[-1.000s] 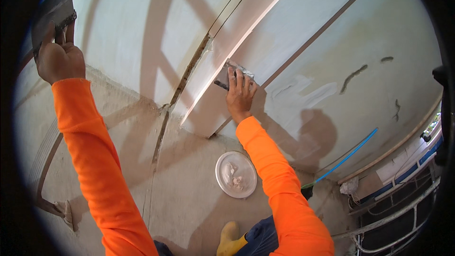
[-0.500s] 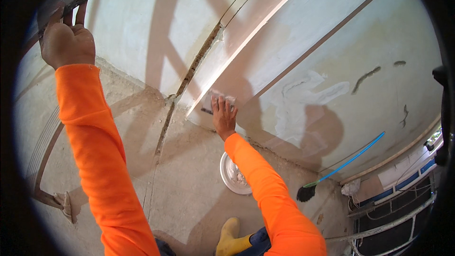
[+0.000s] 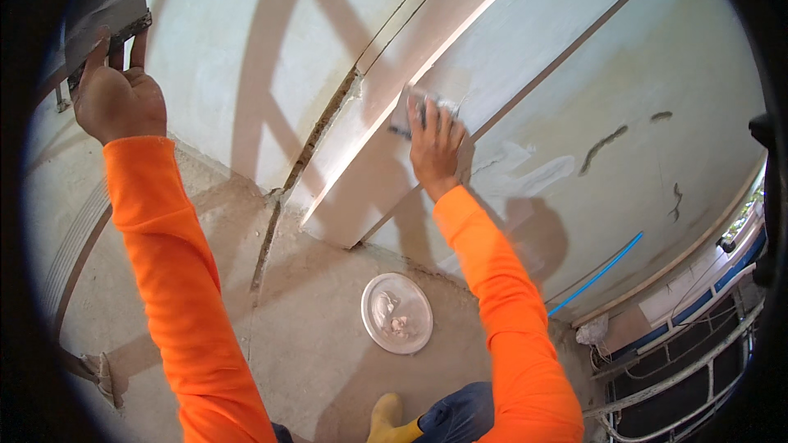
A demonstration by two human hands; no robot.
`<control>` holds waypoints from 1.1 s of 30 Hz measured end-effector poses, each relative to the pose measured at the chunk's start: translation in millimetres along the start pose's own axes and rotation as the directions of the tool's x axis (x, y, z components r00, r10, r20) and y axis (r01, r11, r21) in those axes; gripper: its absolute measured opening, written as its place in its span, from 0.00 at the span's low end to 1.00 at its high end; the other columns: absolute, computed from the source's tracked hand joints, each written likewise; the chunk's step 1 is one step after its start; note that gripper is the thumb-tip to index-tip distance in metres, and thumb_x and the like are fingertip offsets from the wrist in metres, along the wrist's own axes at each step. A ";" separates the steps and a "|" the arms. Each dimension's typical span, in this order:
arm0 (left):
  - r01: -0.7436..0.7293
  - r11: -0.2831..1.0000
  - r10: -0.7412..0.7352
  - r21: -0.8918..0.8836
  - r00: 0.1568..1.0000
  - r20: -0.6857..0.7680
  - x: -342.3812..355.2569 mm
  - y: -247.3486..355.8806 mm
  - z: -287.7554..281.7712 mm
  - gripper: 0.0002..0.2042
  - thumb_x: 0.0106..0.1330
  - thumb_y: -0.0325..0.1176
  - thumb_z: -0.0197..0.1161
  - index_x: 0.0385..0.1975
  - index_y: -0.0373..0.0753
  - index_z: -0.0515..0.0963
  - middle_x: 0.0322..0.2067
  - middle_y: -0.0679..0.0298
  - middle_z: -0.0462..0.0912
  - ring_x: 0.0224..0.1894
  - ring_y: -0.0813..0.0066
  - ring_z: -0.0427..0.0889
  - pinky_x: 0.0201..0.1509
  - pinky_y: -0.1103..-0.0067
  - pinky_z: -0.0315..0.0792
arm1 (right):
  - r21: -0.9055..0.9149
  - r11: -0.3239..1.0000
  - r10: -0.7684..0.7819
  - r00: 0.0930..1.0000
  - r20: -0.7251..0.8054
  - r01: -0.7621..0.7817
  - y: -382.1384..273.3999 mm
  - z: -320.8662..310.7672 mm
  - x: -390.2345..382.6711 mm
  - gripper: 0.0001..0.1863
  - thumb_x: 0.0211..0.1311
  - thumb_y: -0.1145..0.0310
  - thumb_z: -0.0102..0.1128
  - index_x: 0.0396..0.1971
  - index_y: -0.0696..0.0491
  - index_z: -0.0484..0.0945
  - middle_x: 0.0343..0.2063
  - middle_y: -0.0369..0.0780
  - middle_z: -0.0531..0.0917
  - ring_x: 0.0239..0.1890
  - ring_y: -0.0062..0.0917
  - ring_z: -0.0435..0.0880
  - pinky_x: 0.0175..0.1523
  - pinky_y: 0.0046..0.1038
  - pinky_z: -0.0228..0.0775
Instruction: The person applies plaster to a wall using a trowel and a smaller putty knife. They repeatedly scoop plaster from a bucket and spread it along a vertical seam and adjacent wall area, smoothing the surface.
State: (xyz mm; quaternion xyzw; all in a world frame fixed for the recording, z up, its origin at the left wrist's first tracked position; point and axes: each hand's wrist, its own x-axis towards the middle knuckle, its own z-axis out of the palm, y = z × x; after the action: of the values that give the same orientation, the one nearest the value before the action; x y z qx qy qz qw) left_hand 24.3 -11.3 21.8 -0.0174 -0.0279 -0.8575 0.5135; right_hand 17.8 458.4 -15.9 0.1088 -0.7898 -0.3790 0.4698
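Note:
At the upper left, my left hand point(image 3: 119, 102) grips a dark, putty-smeared flat metal plate point(image 3: 111, 8) held up. Near the centre, my right hand point(image 3: 435, 143) is closed round a small putty blade point(image 3: 402, 116), which rests against the pale wall point(image 3: 673, 49) beside a raised straight edge point(image 3: 473, 16). Patches of white filler point(image 3: 542, 166) and dark cracks point(image 3: 603, 148) mark the wall to the right. Below my hands a round white lid point(image 3: 396, 303) holding lumps of putty lies on the concrete floor point(image 3: 304, 361).
A metal scaffold frame point(image 3: 681, 381) stands at the lower right. A blue stick point(image 3: 599, 271) leans by the wall base, near a timber strip. A groove point(image 3: 320, 131) runs down the wall and across the floor. My yellow boot point(image 3: 386, 414) is at the bottom.
My right hand with the blade dropped down along the raised edge, then has moved back up and to the right. My left hand still holds the plate high at the left.

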 end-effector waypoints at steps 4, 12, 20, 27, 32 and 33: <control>0.002 1.000 -0.002 0.021 1.000 0.002 0.8 7.2 3.3 0.17 0.71 0.12 0.55 0.59 0.18 0.69 0.58 0.42 0.77 0.61 0.48 0.81 0.69 0.50 0.81 | 0.152 0.978 -0.183 0.940 0.288 0.144 -29.7 -25.4 -47.0 0.34 0.66 0.70 0.59 0.74 0.44 0.69 0.65 0.43 0.75 0.63 0.39 0.73 0.62 0.52 0.65; -0.053 0.989 0.049 0.135 0.998 0.029 -10.2 11.2 13.5 0.20 0.76 0.16 0.51 0.66 0.20 0.66 0.62 0.38 0.75 0.65 0.46 0.79 0.72 0.50 0.79 | -0.024 0.999 0.024 0.996 -0.083 -0.026 36.3 -18.7 49.6 0.34 0.69 0.72 0.55 0.76 0.43 0.67 0.65 0.41 0.74 0.63 0.39 0.73 0.64 0.51 0.65; -0.042 0.994 0.039 0.100 0.999 0.037 -3.7 23.4 17.8 0.18 0.79 0.19 0.49 0.65 0.18 0.65 0.62 0.40 0.76 0.66 0.46 0.78 0.75 0.56 0.77 | 0.083 0.996 -0.029 0.992 0.120 0.020 17.0 -43.7 -2.0 0.35 0.66 0.70 0.58 0.75 0.43 0.67 0.66 0.43 0.74 0.63 0.41 0.74 0.62 0.52 0.65; -0.096 0.987 0.094 0.131 0.995 0.026 -8.7 7.8 12.9 0.16 0.80 0.21 0.43 0.60 0.18 0.69 0.62 0.40 0.76 0.65 0.43 0.79 0.74 0.53 0.77 | -0.043 0.997 0.066 0.998 0.006 -0.066 45.3 -22.8 48.5 0.33 0.70 0.67 0.57 0.75 0.43 0.67 0.65 0.41 0.74 0.62 0.39 0.73 0.65 0.57 0.63; -0.149 0.984 0.141 0.095 0.986 0.087 12.2 7.7 -1.2 0.21 0.63 0.07 0.37 0.56 0.09 0.64 0.57 0.32 0.74 0.58 0.38 0.82 0.68 0.44 0.80 | 0.010 0.996 -0.092 0.991 0.092 0.092 12.3 -27.5 -0.5 0.33 0.70 0.66 0.58 0.75 0.42 0.67 0.64 0.40 0.74 0.64 0.38 0.73 0.67 0.57 0.63; -0.141 0.985 0.128 0.102 0.983 0.129 14.8 8.3 -5.0 0.20 0.63 0.07 0.38 0.56 0.09 0.64 0.57 0.32 0.74 0.58 0.38 0.81 0.68 0.44 0.80 | -0.009 0.999 -0.053 0.996 0.070 0.054 17.2 -25.9 2.9 0.33 0.69 0.66 0.58 0.75 0.41 0.67 0.64 0.39 0.74 0.64 0.38 0.73 0.68 0.56 0.62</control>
State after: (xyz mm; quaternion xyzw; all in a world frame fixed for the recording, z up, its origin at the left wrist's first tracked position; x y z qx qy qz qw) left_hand 24.7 -28.5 17.9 -0.0428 -0.1055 -0.8152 0.5678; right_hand 40.8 455.8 5.0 0.1140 -0.8006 -0.3992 0.4321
